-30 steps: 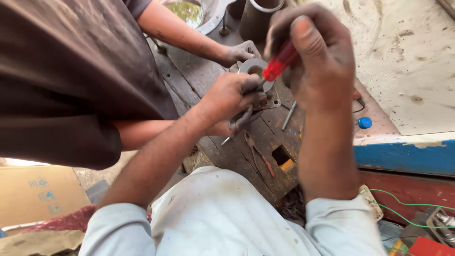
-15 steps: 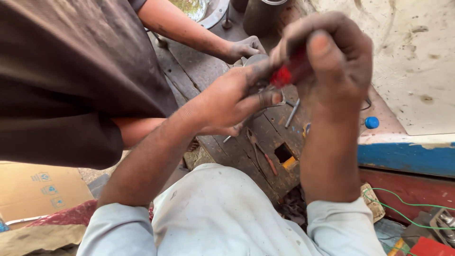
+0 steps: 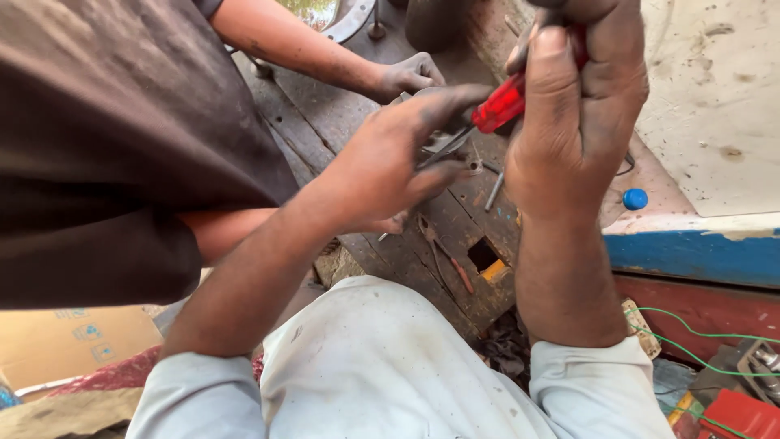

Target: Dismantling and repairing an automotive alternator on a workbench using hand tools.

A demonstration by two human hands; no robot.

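Up close: right hand [image 3: 581,122] fisted round a red-handled screwdriver [image 3: 500,104], fingers [image 3: 552,73] wrapped tight over the top of the handle. Long axis slanting down and to the left, from the fist toward the left hand [image 3: 390,167]; red handle uppermost, metal shaft [image 3: 445,146] running on beneath the left hand's outstretched forefinger. Left hand nearer the tip end, lying just to the left of and below the handle, palm down, fingers half spread rather than closed; thumb and forefinger bracketing the shaft and seeming to touch it, though whether pinching it or only steadying it cannot be told. Tip itself hidden behind the left hand, so its contact point not visible.

Beneath both hands, a dark, scarred wooden worktop [image 3: 455,236] with a square hole [image 3: 484,254] and a pair of pliers [image 3: 443,252] lying flat, well clear of either hand. Further off, a small blue cap [image 3: 635,198] to the right of the right wrist. Across the worktop, a co-worker's hand [image 3: 410,75] resting closed near a grey metal part, apart from the screwdriver. Pale cloth over the knees in the foreground.
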